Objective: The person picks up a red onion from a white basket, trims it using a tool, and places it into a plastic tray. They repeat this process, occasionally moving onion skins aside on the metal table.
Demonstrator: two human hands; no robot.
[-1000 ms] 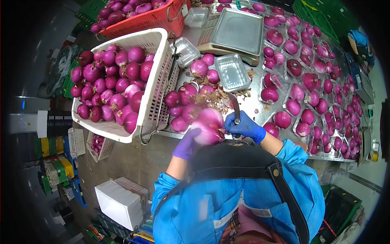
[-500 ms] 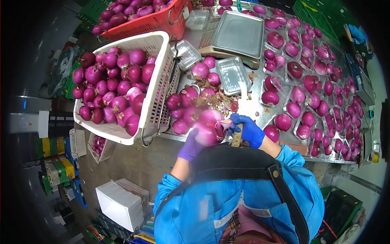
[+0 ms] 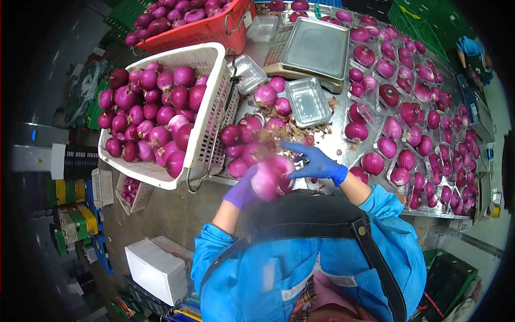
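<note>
My left hand (image 3: 242, 190), in a purple glove, is closed around the side of a red onion (image 3: 269, 181), whose surface is blurred. My right hand (image 3: 319, 163), gloved in blue, is just right of that onion with its fingers apart; its thumb is close to the onion's side. Beyond both hands, loose onions (image 3: 233, 135) and a pile of dry peelings (image 3: 281, 130) lie on the metal table. Behind the right hand is a clear plastic tray (image 3: 308, 102).
A white basket (image 3: 214, 107) of onions stands at the left, with a red crate (image 3: 230, 32) of onions behind it. A weighing scale (image 3: 316, 47) is at the back. Several trays of onions (image 3: 406, 158) cover the right side. Another person's blue sleeve (image 3: 469, 45) shows far right.
My right hand has come off the onion and opened, its fingers spreading above it. The loose skin at the onion's right side no longer shows. My left hand keeps the onion, shifted slightly left.
</note>
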